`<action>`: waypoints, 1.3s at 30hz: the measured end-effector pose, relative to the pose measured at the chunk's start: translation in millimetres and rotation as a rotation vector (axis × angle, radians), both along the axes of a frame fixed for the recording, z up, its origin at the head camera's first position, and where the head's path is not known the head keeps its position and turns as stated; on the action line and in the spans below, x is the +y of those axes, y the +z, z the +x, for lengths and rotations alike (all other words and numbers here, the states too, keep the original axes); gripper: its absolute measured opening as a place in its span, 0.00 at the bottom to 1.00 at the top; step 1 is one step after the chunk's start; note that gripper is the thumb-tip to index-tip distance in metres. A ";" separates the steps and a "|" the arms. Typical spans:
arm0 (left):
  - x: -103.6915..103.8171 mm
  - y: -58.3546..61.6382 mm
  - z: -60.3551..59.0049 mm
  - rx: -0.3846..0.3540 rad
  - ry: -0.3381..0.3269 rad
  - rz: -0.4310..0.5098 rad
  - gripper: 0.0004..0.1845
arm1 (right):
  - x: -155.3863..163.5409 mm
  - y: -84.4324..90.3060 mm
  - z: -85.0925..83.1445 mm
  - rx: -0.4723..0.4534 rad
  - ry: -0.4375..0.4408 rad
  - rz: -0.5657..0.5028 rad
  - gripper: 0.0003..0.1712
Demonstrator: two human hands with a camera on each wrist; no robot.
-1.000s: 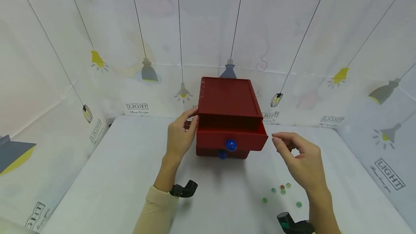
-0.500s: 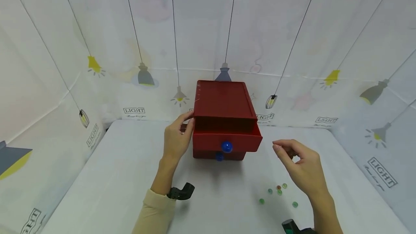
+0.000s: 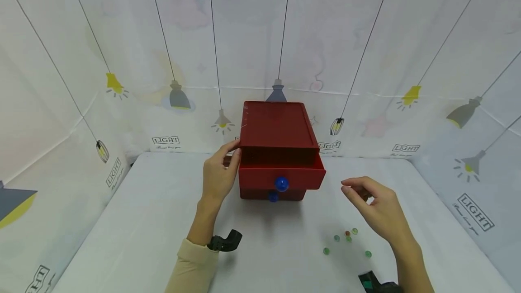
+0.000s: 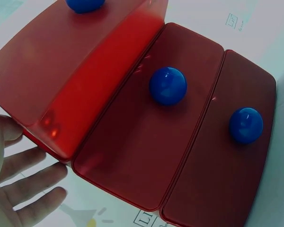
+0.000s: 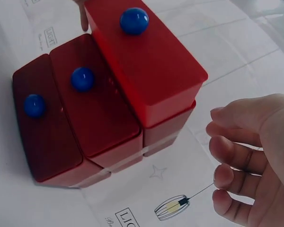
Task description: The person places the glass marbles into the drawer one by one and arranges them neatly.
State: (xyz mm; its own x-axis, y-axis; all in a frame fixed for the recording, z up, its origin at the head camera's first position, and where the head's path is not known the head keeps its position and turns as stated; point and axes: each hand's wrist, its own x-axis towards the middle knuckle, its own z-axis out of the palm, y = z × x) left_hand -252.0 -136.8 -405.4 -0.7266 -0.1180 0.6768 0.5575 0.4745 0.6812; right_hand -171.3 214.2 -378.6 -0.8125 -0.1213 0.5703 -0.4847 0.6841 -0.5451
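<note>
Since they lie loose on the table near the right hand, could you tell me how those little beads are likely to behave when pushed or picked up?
The beads look small, round and glossy, so they would probably roll and scatter at a nudge on the flat table. Their smooth look suggests they may slip from a pinch. They seem light, so the right hand should lift them easily.

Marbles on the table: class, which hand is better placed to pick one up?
Probably the right hand: it hovers free just above the marbles, fingers loosely curled, while the left hand rests against the red drawer box.
</note>
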 end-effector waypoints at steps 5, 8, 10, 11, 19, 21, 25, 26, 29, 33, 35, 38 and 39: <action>-0.7 -0.5 -0.1 0.002 0.002 0.002 0.16 | 7.1 -5.0 -6.2 -0.021 0.021 0.030 0.09; -1.5 -0.3 0.1 0.006 0.005 0.002 0.16 | 10.2 -6.1 -8.7 -0.034 0.028 0.043 0.09; -1.9 0.9 1.2 0.010 0.004 0.003 0.17 | 11.8 -6.1 -9.5 -0.047 0.029 0.050 0.09; -2.0 1.3 1.5 0.010 0.003 0.002 0.17 | 12.6 -6.0 -9.7 -0.056 0.028 0.054 0.09; -2.6 0.7 2.3 0.008 -0.010 0.004 0.16 | 18.0 -6.4 -9.0 -0.144 0.000 0.084 0.09; -2.6 0.1 2.0 0.008 -0.012 0.005 0.16 | 19.0 -6.6 -8.8 -0.160 -0.003 0.090 0.10; -2.3 -0.4 1.5 0.011 -0.014 0.003 0.16 | 21.1 -7.1 -8.3 -0.186 -0.003 0.100 0.10; -2.2 -0.5 1.6 0.012 -0.014 0.002 0.16 | 21.7 -7.3 -8.3 -0.190 -0.002 0.103 0.10; -1.6 -0.4 2.1 0.011 -0.012 0.000 0.16 | 23.5 -8.4 -8.4 -0.203 0.002 0.112 0.10; -0.9 -0.5 2.2 0.008 -0.013 0.002 0.17 | 25.5 -10.2 -9.3 -0.222 0.012 0.127 0.10; -0.6 -0.7 2.0 0.007 -0.016 0.005 0.17 | 26.2 -11.2 -9.8 -0.233 0.019 0.133 0.10; 0.0 -0.7 1.9 0.005 -0.021 0.010 0.17 | 26.9 -12.4 -10.3 -0.248 0.031 0.142 0.11; 0.4 -0.7 1.9 0.008 -0.023 0.011 0.17 | 27.0 -12.8 -10.4 -0.254 0.033 0.145 0.11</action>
State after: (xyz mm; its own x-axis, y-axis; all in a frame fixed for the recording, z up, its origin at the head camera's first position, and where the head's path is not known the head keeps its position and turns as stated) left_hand -250.1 -136.4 -406.1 -0.7237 -0.1086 0.6815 0.5737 0.4543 0.6816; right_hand -181.6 241.2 -391.4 -0.9215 -0.2149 0.3236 -0.3680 0.7498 -0.5499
